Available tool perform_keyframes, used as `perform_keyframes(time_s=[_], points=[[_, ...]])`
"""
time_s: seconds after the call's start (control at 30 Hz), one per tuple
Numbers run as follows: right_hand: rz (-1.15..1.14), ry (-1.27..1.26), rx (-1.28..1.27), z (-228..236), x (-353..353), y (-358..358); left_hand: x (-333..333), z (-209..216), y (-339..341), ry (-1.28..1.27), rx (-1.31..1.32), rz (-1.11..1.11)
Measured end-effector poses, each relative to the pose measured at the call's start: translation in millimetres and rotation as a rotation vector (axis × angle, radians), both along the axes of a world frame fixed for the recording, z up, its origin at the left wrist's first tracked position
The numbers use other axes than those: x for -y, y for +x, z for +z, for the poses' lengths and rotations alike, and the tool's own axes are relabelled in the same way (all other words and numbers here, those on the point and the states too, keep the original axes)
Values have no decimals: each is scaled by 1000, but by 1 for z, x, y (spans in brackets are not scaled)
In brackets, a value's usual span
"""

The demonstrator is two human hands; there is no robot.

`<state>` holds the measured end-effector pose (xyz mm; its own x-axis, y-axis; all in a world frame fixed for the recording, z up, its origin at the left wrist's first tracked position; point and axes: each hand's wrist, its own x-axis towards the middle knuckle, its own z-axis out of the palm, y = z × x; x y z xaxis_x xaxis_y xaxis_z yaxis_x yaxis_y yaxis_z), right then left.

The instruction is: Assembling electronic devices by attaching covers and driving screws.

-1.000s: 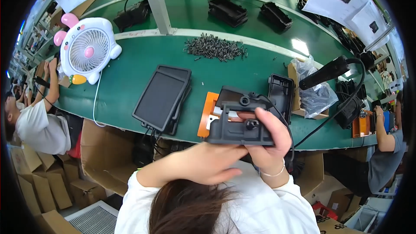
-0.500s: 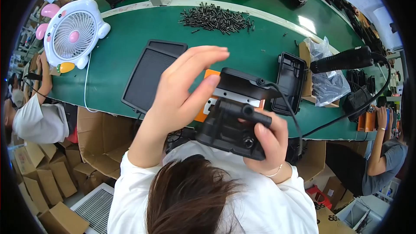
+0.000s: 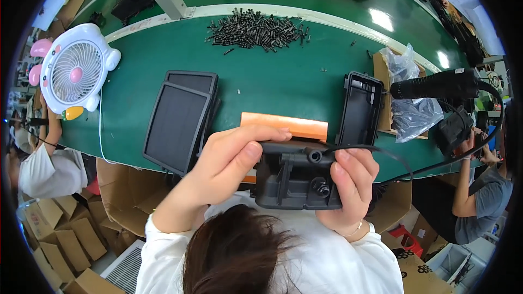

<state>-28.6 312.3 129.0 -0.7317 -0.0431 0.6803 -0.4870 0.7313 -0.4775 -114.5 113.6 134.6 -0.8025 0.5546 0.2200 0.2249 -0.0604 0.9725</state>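
Observation:
Close in front of me I hold a black plastic housing (image 3: 294,185) between both hands, tilted so that a short round tube and a threaded knob face up. My left hand (image 3: 226,158) is closed on its left end, fingers along the far edge and thumb on top. At the right end my right hand (image 3: 354,185) grips it, thumb and fingers bent round the side. A black cable (image 3: 381,152) runs from the housing over the right fingers. Just beyond lies an orange block (image 3: 283,125), partly covered by the housing and my left fingers.
Flat black panels (image 3: 177,120) lie stacked at left, near a white fan (image 3: 76,73). An open black case (image 3: 362,109) and a corded black cylindrical tool (image 3: 436,84) are at right. Small dark screw-like parts (image 3: 256,30) are piled at the back. Co-workers sit on both sides.
My left hand, raised off the housing before, has come down onto its far left edge. The housing has turned, and the pale strip with holes behind it no longer shows.

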Motion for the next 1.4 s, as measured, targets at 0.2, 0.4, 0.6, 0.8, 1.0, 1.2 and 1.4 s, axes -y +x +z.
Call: perform_keyframes(time_s=[0.2, 0.4, 0.6, 0.8, 1.0, 1.2, 1.4], points=[[47, -97, 13, -14, -5, -6, -21, 14, -88, -560, -399, -57], [650, -690, 204, -16, -20, -23, -89, -54, -192, -928, -817, -52], [175, -260, 385, -6, -50, -94, -114, -82, -212, -893, -1206, -302], [-281, 823, 503, -46, -44, -165, -120, -80, -208, -882, -1333, -353], [-267, 921, 601, -63, -41, -181, -100, -47, -184, -525, -596, -174], [180, -178, 559, 3, -34, -164, -48, 39, -129, -76, -170, -139], [549, -315, 354, 76, -20, -70, -10, 66, -51, 52, -316, -160]])
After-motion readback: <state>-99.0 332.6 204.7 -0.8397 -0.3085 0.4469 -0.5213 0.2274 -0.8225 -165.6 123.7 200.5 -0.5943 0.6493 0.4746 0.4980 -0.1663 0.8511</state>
